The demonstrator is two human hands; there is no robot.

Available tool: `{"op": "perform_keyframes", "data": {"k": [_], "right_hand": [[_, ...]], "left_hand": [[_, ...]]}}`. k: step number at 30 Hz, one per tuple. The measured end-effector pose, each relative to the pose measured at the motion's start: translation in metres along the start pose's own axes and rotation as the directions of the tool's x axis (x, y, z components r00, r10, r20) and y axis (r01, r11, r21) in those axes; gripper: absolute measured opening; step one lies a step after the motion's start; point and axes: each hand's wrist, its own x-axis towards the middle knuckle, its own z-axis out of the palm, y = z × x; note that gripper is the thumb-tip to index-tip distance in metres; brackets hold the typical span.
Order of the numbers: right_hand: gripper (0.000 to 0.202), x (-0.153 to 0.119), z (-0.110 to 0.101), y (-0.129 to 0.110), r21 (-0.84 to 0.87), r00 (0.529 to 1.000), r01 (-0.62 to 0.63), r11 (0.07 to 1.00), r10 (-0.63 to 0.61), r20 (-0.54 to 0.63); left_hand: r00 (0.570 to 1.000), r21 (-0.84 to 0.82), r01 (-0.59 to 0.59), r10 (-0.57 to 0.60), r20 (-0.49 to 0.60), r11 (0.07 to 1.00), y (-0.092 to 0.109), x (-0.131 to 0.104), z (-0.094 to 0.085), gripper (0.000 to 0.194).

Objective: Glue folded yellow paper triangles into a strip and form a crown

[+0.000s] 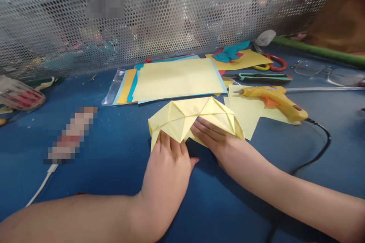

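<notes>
A folded pale yellow paper (196, 106) with triangular creases lies across the middle of the blue table. My left hand (169, 159) reaches under its near left part, the fingertips hidden beneath the paper and the thumb pointing right. On the right, my right hand (216, 140) has its fingers stretched out side by side, partly under the near edge of the same paper. Both palms face down. Whether the left fingers grip anything is hidden by the paper.
Behind lie stacked coloured sheets (176, 79), a blue folded paper (230, 51), a cutter (264, 78) and scissors (278, 62). A yellow glue gun (273, 98) and glasses (327, 72) are at right. A blurred phone (72, 134) with a cable lies left. Perforated metal (165, 15) closes the back.
</notes>
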Motion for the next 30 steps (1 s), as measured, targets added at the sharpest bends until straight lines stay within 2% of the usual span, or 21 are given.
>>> {"op": "perform_keyframes", "data": {"k": [5, 8, 17, 24, 30], "right_hand": [[0.062, 0.012, -0.013, -0.007, 0.026, 0.998, -0.04, 0.999, 0.041, -0.04], [0.063, 0.015, -0.018, -0.007, 0.042, 0.999, -0.005, 0.999, 0.007, -0.041], [0.06, 0.009, -0.006, 0.009, 0.071, 0.992, 0.124, 0.99, -0.125, 0.023], [0.055, 0.01, -0.003, 0.015, 0.073, 0.983, 0.184, 0.98, -0.184, -0.014], [0.055, 0.008, -0.003, 0.017, 0.054, 0.976, 0.217, 0.975, -0.215, -0.032]], "left_hand": [[0.996, 0.029, 0.054, -0.056, 0.063, 0.998, 0.005, 0.007, 0.001, 0.062], [0.991, 0.014, 0.054, -0.055, 0.126, 0.998, 0.008, 0.007, 0.001, 0.062], [0.956, -0.04, 0.022, -0.01, 0.292, 0.999, -0.007, 0.011, 0.0, 0.064], [0.947, -0.05, -0.016, 0.031, 0.321, 0.999, -0.007, 0.008, 0.004, 0.08], [0.943, -0.076, -0.017, 0.041, 0.331, 0.997, -0.008, 0.006, 0.007, 0.083]]}}
